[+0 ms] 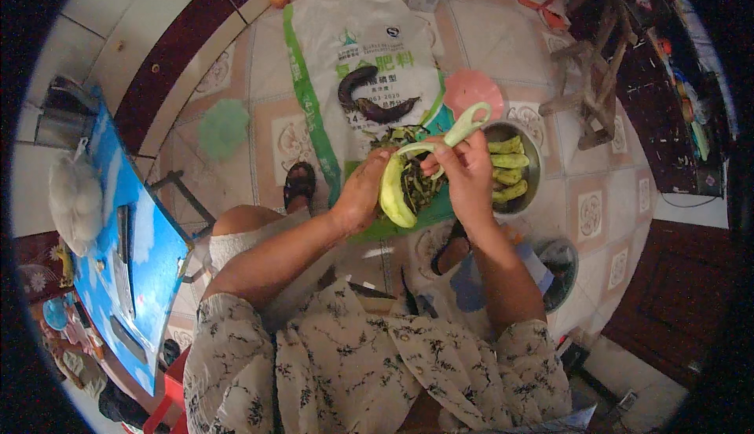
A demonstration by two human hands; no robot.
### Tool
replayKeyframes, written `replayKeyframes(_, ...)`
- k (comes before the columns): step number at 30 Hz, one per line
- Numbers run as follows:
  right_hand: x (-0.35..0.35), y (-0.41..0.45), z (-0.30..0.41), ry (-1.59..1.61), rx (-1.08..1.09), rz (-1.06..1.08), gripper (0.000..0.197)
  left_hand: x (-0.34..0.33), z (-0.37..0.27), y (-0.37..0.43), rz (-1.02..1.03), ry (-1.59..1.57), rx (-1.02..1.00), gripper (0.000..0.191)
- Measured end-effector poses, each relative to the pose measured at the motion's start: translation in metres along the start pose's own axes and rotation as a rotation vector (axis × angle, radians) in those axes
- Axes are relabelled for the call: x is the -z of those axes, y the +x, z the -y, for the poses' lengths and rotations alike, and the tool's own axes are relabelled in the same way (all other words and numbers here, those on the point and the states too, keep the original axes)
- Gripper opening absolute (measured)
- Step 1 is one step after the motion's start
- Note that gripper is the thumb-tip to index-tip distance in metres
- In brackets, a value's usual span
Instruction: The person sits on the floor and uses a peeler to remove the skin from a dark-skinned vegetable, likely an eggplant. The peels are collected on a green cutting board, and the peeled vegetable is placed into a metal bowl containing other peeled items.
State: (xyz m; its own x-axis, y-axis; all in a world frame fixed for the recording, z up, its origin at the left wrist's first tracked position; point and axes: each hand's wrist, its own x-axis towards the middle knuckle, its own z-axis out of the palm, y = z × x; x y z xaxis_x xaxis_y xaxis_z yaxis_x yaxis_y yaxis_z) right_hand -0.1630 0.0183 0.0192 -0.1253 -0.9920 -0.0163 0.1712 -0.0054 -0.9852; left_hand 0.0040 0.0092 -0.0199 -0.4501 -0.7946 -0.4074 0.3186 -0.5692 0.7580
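Observation:
A peeled, pale green curved eggplant (396,195) is in my left hand (362,189), hanging below the fingers. My right hand (465,172) grips a light green peeler (465,127) by its frame, close to the eggplant's upper end. Dark and green peelings (421,189) lie in a heap beneath both hands, on a white and green woven sack (365,21). Two dark unpeeled eggplants (386,110) rest on the sack beyond the heap. Several peeled eggplants (508,161) lie in a metal bowl (533,189) to the right of my right hand.
A pink plastic basin (474,92) sits behind the metal bowl. A wooden stool (589,80) stands at the right. At the left is a blue table (159,257) with a knife (123,245) on it. A green stool or basin (224,129) is on the tiled floor.

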Motion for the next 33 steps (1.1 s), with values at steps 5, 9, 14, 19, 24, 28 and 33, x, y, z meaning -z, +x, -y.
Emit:
replayKeyframes(5, 0.009, 0.005, 0.012, -0.100, 0.008, -0.059, 0.023, 0.006, 0.003, 0.008, -0.021, -0.162, 0.021, 0.039)
replayKeyframes(9, 0.013, 0.005, 0.013, -0.091, 0.049, -0.090, 0.024, 0.005, -0.007, 0.009, 0.020, -0.301, 0.077, 0.037)
replayKeyframes(14, 0.017, 0.004, 0.006, -0.156, 0.161, -0.041, 0.025, 0.001, -0.018, 0.007, 0.080, -0.351, 0.099, 0.038)
replayKeyframes(19, 0.008, -0.002, 0.001, -0.419, 0.086, -0.008, 0.022, -0.003, -0.022, 0.005, 0.184, -0.241, 0.015, 0.041)
replayKeyframes(24, -0.006, -0.006, 0.011, -0.647, 0.173, 0.041, 0.027, -0.003, -0.013, -0.001, 0.145, 0.010, -0.111, 0.044)
replayKeyframes(28, -0.006, -0.006, 0.008, -0.676, 0.187, 0.013, 0.022, -0.001, -0.009, 0.003, 0.136, 0.074, -0.161, 0.043)
replayKeyframes(33, -0.002, -0.004, 0.003, -0.389, 0.079, -0.122, 0.015, 0.003, -0.017, 0.005, 0.204, -0.176, 0.011, 0.040)
